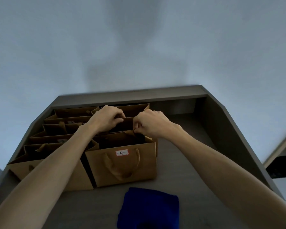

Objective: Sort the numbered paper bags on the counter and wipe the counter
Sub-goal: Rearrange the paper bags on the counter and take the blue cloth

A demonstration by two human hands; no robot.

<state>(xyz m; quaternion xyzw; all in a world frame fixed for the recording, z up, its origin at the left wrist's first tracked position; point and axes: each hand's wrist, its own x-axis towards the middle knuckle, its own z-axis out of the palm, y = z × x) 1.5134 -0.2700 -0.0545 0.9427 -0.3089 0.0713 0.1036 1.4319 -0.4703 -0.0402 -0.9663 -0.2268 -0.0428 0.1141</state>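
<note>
Bag marked 4 (pixel 122 164) upright on table (pixel 180 162), label facing 6 o'clock. Behind it at 12, second bag (pixel 128 123): left hand (pixel 106 119) and right hand (pixel 151 125) pinch its rim. Blue cloth (pixel 149 209) at 6.

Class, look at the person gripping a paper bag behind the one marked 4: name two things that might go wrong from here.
1. Both hands, left hand and right hand, pinch only the top rim of the middle bag; thin paper may tear or crumple if pulled.
2. That bag is wedged close to bag 4; lifting it may tip its neighbours.
</note>
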